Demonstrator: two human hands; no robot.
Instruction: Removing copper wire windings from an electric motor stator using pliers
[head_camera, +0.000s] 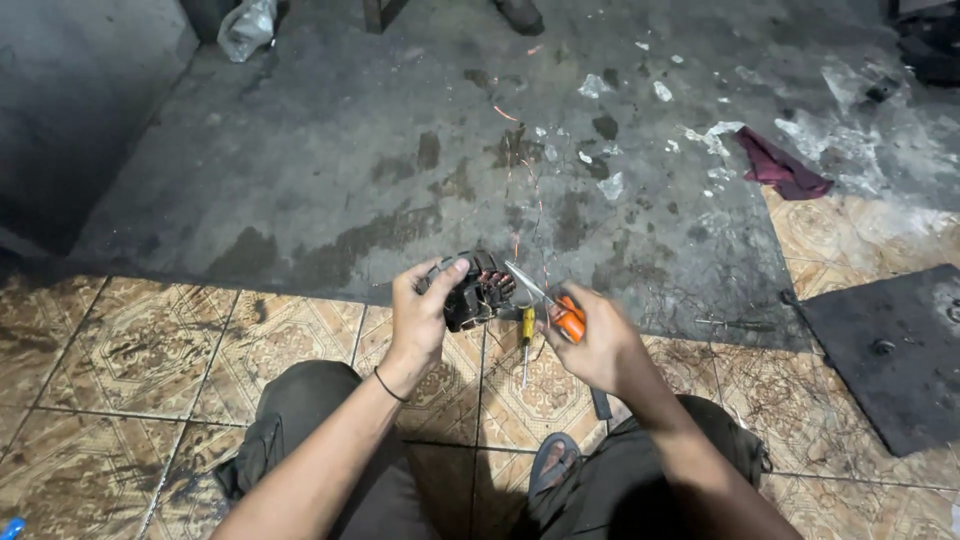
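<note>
Your knees fill the bottom of the view, dark trousers over the patterned floor tiles (130, 360), a sandal (552, 462) showing between them. Just above, your left hand (425, 310) wraps firmly round a small dark motor stator (476, 292), thumb curled over its top edge, so the part sits up in front of you, off the floor. Copper windings (493, 281) show on the side facing your other hand. Your right hand (592, 345) is closed around orange-handled cutters (566, 316), the bright blades (525, 283) angling up to the windings and touching or nearly touching them; I can't tell which.

By my reading the stripping is partway: coils are still packed in the stator, while thin loose wire strands (525, 185) trail off beyond your grip and more wire litters the tiles to the right of your cutting hand. A yellow-handled screwdriver (526, 335) lies right below the stator.

No label or sign shows. Far beyond your left hand, a crumpled clear plastic bag (246, 27); far past your right, torn pale scraps (715, 135) and a maroon rag (782, 170).
</note>
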